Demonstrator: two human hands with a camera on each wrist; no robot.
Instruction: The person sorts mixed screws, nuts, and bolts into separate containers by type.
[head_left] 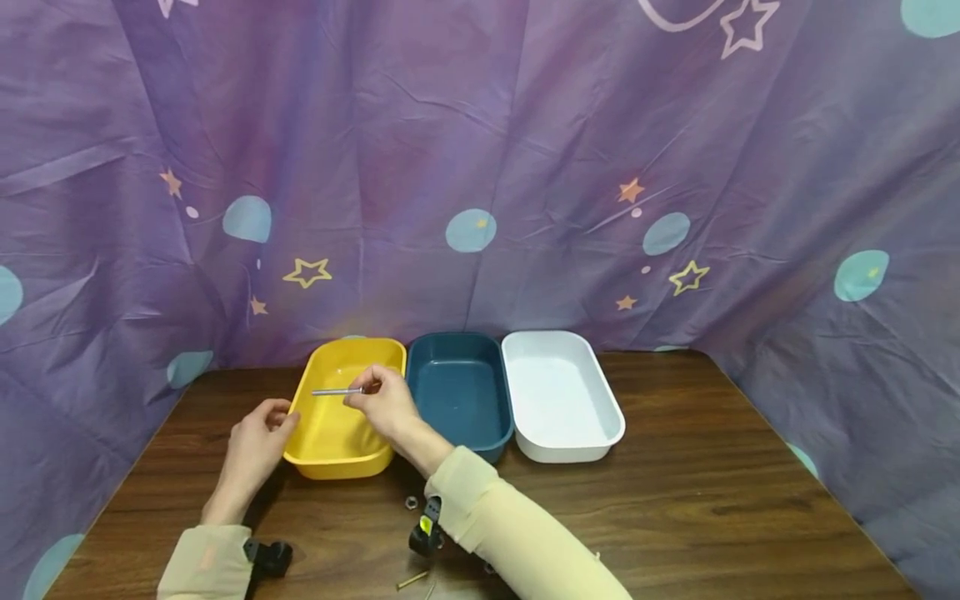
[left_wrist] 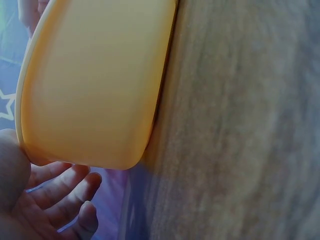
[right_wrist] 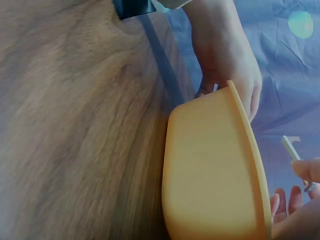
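Note:
My left hand (head_left: 255,437) is at the left rim of a yellow tray (head_left: 339,468), with the thumb on the rim side. In the left wrist view its fingers (left_wrist: 65,200) lie loosely bent against the tray's outer wall. Over the tray's inside, my right hand (head_left: 386,408) pinches a long silver bolt (head_left: 333,392) by one end. The bolt lies roughly level, its free end toward the left. The right wrist view shows the bolt (right_wrist: 291,148) above the tray rim, between thumb and fingers.
To the right of the yellow tray stand a dark blue tray (head_left: 457,400) and a white tray (head_left: 562,396). On the wooden table (head_left: 705,492) near the front lie a nut (head_left: 411,502) and a brass-coloured bolt (head_left: 412,581). A purple curtain (head_left: 420,167) hangs behind.

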